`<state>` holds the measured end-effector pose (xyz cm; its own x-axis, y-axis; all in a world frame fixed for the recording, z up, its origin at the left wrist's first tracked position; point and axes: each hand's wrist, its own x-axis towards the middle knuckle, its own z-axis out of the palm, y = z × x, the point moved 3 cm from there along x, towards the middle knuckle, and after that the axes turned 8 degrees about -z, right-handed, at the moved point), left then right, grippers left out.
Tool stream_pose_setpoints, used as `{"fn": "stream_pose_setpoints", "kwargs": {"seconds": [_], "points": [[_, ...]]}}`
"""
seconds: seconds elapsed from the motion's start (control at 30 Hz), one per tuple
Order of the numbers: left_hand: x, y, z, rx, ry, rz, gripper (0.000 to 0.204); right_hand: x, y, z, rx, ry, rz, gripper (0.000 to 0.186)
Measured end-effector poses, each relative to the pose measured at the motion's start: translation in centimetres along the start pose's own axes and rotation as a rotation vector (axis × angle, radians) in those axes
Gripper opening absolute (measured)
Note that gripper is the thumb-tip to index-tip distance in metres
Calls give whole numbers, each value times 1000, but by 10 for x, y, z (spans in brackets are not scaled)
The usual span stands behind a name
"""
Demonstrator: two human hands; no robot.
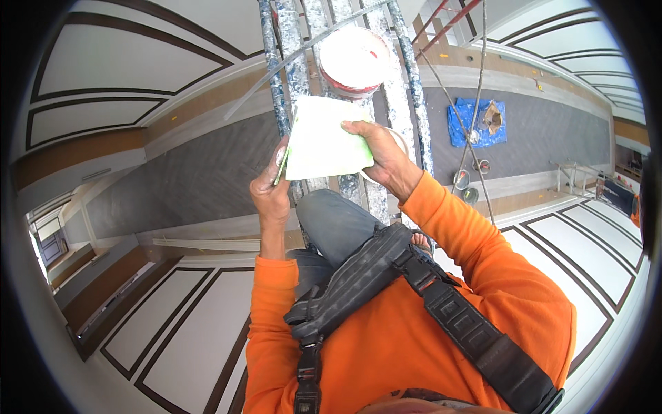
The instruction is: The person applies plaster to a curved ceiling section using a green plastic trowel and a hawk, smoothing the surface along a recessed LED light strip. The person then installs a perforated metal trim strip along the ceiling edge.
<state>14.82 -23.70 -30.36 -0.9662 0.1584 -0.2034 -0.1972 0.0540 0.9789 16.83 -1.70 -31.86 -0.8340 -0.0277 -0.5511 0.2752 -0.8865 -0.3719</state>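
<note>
A white, roughly rectangular plate or sheet (323, 141) with bright green along its edges is held out over the scaffold planks. My right hand (392, 160) grips its right side, thumb on top and fingers underneath. At the left edge my left hand (271, 190) is closed on the same piece, with white smears on the thumb. Just beyond it stands a white bucket with a red band (360, 92); its top is bright white, and glare hides detail. Partly behind my right hand, a round white rim (405, 143) shows.
I sit on paint-spattered scaffold planks (378, 200) between blue rails (418, 90). A thin pale strip (296, 52) crosses them. Red and grey scaffold bars (445, 31) rise at right. On the floor far below lie a blue sheet (458, 131) and several pails (462, 179).
</note>
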Motion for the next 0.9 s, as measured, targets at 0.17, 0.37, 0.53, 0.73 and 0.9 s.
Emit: {"fn": "stream_pose_setpoints", "kwargs": {"seconds": [0.17,0.37,0.53,0.73,0.9], "points": [[17,-52,-16,270,36,-206,43,-1,-20,-17,-68,-45,-105,42],[47,-191,-26,-325,208,-693,41,47,-36,-90,-635,71,-179,40],[39,-256,-21,-344,275,-847,44,100,29,-134,-880,140,107,39],[43,-278,-60,292,542,-794,53,134,87,-137,-610,136,262,43],[135,-207,-110,773,276,-494,53,106,96,-144,-285,-8,377,50]]}}
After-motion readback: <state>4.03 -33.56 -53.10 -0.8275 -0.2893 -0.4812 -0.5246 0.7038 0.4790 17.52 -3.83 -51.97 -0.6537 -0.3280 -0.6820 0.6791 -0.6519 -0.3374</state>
